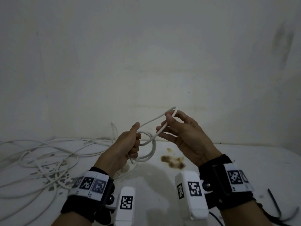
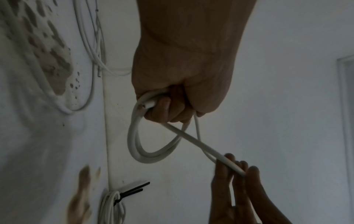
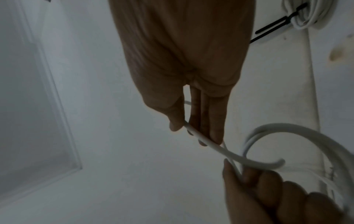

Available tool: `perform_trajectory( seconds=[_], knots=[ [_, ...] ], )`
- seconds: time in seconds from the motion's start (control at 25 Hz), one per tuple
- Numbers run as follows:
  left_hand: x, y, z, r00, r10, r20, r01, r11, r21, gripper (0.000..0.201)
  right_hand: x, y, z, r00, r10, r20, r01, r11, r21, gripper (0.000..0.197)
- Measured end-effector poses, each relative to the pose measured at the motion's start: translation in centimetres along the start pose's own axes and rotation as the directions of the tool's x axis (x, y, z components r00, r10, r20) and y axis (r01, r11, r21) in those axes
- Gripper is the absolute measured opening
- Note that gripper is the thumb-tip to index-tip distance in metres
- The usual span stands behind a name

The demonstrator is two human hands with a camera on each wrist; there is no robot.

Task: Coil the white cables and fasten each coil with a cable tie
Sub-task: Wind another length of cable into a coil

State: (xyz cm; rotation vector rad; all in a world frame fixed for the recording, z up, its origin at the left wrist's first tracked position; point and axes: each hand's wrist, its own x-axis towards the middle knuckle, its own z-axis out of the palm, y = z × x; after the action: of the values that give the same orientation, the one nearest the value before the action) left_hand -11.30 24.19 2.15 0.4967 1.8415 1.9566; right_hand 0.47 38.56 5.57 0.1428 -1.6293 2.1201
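Cable [image 1: 153, 147]: white, held in the air between both hands above the tabletop [image 1: 244, 160]. Left hand [image 1: 128, 147] fisted round a small coil of it. Right hand [image 1: 180, 132] pinches the free run between thumb and fingers. Loose cables [image 1: 40, 159]: heaped left of the left hand. Tied coil [image 2: 113, 207]: black tie, on the tabletop.

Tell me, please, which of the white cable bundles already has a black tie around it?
The small finished coil lying on the table; the coil in the left hand and the loose tangle have none.
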Motion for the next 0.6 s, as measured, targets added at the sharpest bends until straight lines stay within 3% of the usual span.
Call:
perform_trajectory(
  seconds=[0.08,0.12,0.16,0.2,0.24,0.28,0.36,0.4,0.48,0.6],
  knots=[
    [-0.1,0.1,0.5,1.0,-0.004,0.024,0.005,0.998,-0.061,0.045,0.0,0.9,0.2,0.996,-0.079,-0.032,0.071,0.975,-0.21,0.007],
    [-0.2,0.2,0.5,0.999,-0.011,0.045,0.017,0.991,-0.131,0.045,0.1,1.5,0.0,0.989,-0.141,-0.047,0.109,0.906,-0.409,0.005],
    [-0.2,0.4,0.6,0.997,-0.021,0.072,0.037,0.976,-0.216,0.046,0.1,2.2,0.0,0.976,-0.212,-0.045,0.141,0.78,-0.61,0.005],
    [-0.3,0.6,0.7,0.994,-0.031,0.105,0.061,0.953,-0.298,0.046,0.1,2.9,0.1,0.965,-0.261,-0.038,0.144,0.641,-0.754,0.01],
    [-0.5,0.9,0.9,0.99,-0.037,0.139,0.085,0.93,-0.357,0.046,0.0,3.5,0.3,0.959,-0.281,-0.036,0.142,0.586,-0.798,0.014],
    [-0.5,1.0,1.1,0.985,-0.036,0.169,0.102,0.912,-0.398,0.047,-0.1,3.9,0.5,0.964,-0.263,-0.038,0.146,0.642,-0.753,0.016],
    [-0.8,1.3,1.6,0.977,-0.024,0.214,0.121,0.884,-0.452,0.047,-0.1,4.5,0.8,0.989,-0.143,-0.026,0.11,0.858,-0.501,0.023],
    [-0.8,1.3,1.6,0.973,-0.017,0.229,0.125,0.875,-0.468,0.047,-0.1,4.6,1.0,0.997,-0.078,-0.017,0.065,0.922,-0.382,0.025],
    [-1.0,1.6,1.4,0.973,0.003,0.23,0.106,0.881,-0.46,0.048,-0.4,3.8,1.2,1.0,-0.011,0.003,0.011,0.923,-0.386,0.022],
    [-1.1,2.2,0.6,0.984,0.04,0.173,0.036,0.91,-0.412,0.048,-0.7,3.1,0.8,0.995,-0.04,0.09,0.088,0.781,-0.619,0.044]
  ],
)
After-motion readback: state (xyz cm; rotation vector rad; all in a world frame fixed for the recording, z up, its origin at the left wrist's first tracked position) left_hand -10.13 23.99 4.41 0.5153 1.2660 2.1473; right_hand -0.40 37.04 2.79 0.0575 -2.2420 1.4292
